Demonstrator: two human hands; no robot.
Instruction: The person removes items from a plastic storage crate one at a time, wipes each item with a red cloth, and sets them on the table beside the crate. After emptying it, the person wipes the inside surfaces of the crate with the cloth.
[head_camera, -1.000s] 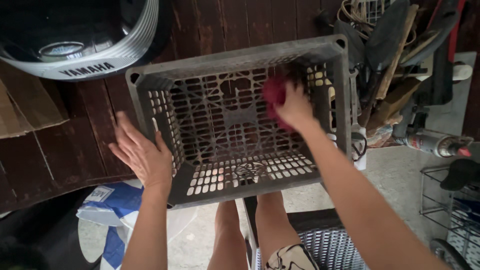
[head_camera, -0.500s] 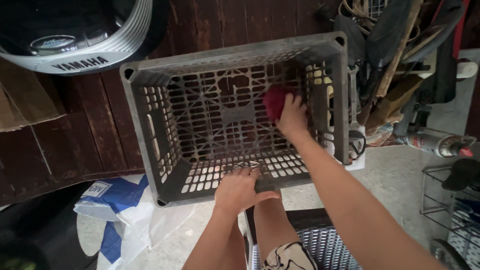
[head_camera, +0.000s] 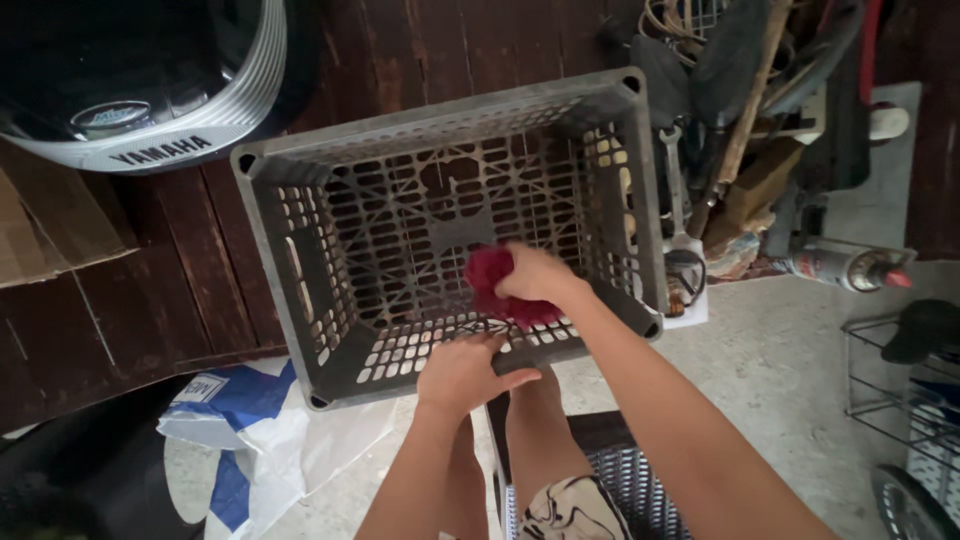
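Gripping the near rim of a grey perforated plastic crate (head_camera: 300, 260), the left hand (head_camera: 465, 372) has its fingers curled over the edge, closed on the rim; the right hand (head_camera: 535, 280) is inside the crate, fingers bunched tight around a dark red cloth (head_camera: 492, 275) pressed against the slotted floor close to the near wall; crate sits tipped, its far part on the dark wooden tabletop (head_camera: 150, 290), its near corner hanging past the tabletop's front edge above a blue-and-white plastic bag (head_camera: 240, 410) on the floor; black helmet (head_camera: 120, 80) at the tabletop's far left corner, cardboard (head_camera: 50, 220) beside it; heap of tools and a spanner (head_camera: 678, 190) just right of the crate, spray can (head_camera: 845, 265) beyond. Risks, as a judgement: the overhanging crate could slide or tilt off the front edge if the left grip slackens while the right pushes down; cloth may snag in the slots; a sideways shove could knock the tools.
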